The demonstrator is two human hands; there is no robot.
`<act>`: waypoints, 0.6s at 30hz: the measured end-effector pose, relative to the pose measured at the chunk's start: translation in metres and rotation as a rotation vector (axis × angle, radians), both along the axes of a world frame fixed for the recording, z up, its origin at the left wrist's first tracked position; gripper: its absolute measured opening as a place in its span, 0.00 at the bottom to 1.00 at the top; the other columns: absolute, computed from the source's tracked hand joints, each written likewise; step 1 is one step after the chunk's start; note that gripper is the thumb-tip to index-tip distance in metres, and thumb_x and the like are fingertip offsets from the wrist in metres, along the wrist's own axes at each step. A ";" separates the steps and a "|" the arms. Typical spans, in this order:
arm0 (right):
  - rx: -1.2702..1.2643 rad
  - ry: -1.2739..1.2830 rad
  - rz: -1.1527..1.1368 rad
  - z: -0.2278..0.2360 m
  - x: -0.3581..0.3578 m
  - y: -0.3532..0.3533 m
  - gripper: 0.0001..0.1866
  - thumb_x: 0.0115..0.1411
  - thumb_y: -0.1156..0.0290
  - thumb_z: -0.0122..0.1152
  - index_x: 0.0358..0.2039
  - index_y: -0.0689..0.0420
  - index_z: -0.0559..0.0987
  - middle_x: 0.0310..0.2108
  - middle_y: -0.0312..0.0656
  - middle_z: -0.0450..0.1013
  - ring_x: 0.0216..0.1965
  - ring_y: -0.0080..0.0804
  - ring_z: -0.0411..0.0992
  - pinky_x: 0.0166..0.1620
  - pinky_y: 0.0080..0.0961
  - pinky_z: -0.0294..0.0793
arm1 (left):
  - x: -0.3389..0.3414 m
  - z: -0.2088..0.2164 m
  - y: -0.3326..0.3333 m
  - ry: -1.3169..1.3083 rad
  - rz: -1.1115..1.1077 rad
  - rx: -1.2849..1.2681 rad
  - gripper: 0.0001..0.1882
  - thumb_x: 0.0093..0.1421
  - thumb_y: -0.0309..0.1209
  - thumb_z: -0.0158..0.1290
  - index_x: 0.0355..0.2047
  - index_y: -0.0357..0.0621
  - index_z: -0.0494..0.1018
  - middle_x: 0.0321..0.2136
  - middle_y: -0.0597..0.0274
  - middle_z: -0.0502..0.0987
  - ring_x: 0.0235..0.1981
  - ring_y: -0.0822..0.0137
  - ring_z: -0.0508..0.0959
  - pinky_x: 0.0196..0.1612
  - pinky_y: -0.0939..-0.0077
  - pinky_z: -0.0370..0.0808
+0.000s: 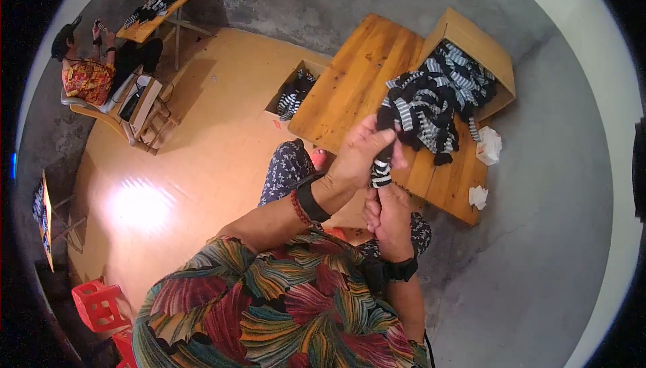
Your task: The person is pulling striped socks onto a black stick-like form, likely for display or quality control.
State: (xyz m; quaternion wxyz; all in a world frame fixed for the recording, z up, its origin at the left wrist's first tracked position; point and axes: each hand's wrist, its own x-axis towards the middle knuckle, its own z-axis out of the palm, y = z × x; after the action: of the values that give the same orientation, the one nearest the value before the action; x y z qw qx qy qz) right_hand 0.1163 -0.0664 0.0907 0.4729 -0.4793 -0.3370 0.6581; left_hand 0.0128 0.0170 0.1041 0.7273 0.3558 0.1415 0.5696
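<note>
A small black knit piece with white stripes [381, 174], a sock or a glove by its look, is stretched between my two hands above the near edge of the table. My left hand [356, 157] is closed around its black upper part. Just below, my right hand [390, 216] pinches the striped lower end, and its fingertips are partly hidden. Beyond my hands lies a heap of similar black-and-grey striped knit pieces [424, 109], spilling out of a cardboard box [501, 65] tipped on its side.
The wooden table [350, 65] carries the heap. White crumpled tissue [478, 197] and a white packet [489, 146] lie at its right edge. An open carton [274, 104] stands on the floor at left. Another person [87, 78] sits at a far table; red stools [97, 306] stand lower left.
</note>
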 end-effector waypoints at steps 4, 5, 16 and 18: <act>0.199 -0.442 -0.030 -0.028 0.017 -0.005 0.19 0.59 0.56 0.46 0.22 0.60 0.69 0.10 0.27 0.54 0.10 0.14 0.53 0.13 0.13 0.57 | -0.009 0.006 0.011 -0.177 0.055 -0.091 0.10 0.60 0.34 0.42 0.35 0.39 0.63 0.19 0.56 0.72 0.20 0.63 0.75 0.26 0.74 0.75; 0.198 -0.445 -0.027 -0.028 0.017 -0.007 0.19 0.59 0.56 0.46 0.22 0.60 0.69 0.10 0.27 0.54 0.10 0.14 0.53 0.13 0.13 0.57 | -0.011 0.005 0.011 -0.185 0.070 -0.088 0.11 0.60 0.35 0.42 0.35 0.39 0.63 0.19 0.55 0.72 0.20 0.62 0.75 0.26 0.73 0.75; 0.009 -0.230 -0.055 -0.001 0.007 -0.009 0.18 0.59 0.56 0.47 0.20 0.57 0.67 0.10 0.27 0.54 0.09 0.14 0.51 0.14 0.14 0.59 | 0.000 -0.006 -0.004 0.039 0.214 0.142 0.10 0.60 0.34 0.42 0.35 0.40 0.64 0.23 0.56 0.73 0.25 0.65 0.75 0.30 0.73 0.73; 0.019 -0.240 -0.047 -0.005 0.015 -0.008 0.18 0.59 0.56 0.47 0.20 0.57 0.67 0.10 0.27 0.54 0.09 0.14 0.51 0.14 0.14 0.59 | -0.005 -0.006 -0.004 0.103 0.123 0.157 0.11 0.60 0.35 0.42 0.35 0.40 0.64 0.24 0.56 0.73 0.27 0.65 0.75 0.31 0.74 0.72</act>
State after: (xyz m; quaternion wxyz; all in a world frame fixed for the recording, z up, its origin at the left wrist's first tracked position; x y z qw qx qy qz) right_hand 0.1308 -0.0740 0.0861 0.4490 -0.5579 -0.3863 0.5813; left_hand 0.0081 0.0133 0.0982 0.6523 0.4312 0.1552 0.6037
